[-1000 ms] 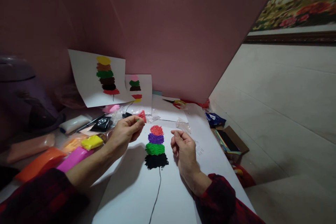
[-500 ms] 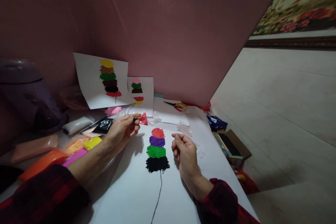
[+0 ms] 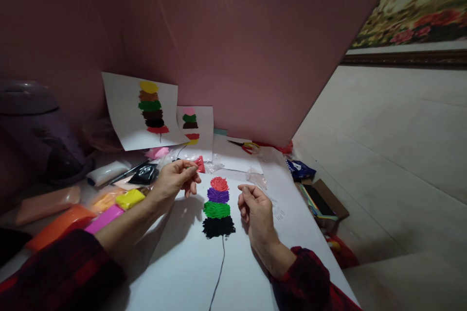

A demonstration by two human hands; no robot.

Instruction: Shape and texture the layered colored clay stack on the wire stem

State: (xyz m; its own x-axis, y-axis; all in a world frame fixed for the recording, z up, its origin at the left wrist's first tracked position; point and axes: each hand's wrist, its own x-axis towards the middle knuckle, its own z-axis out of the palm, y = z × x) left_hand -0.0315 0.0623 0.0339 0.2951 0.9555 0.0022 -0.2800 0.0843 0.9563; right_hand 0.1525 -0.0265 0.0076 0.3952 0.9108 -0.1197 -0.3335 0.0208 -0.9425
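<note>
The green bit (image 3: 188, 167) at the left hand's (image 3: 175, 178) fingertips is too tiny to make out. I can't see inside the curled right hand (image 3: 257, 210). The big sheet (image 3: 120, 112) covers a bit of the small one (image 3: 205, 129). The purple jug (image 3: 32, 131), wall picture (image 3: 419, 9) and long black line (image 3: 221, 272) run out of sight.
</note>
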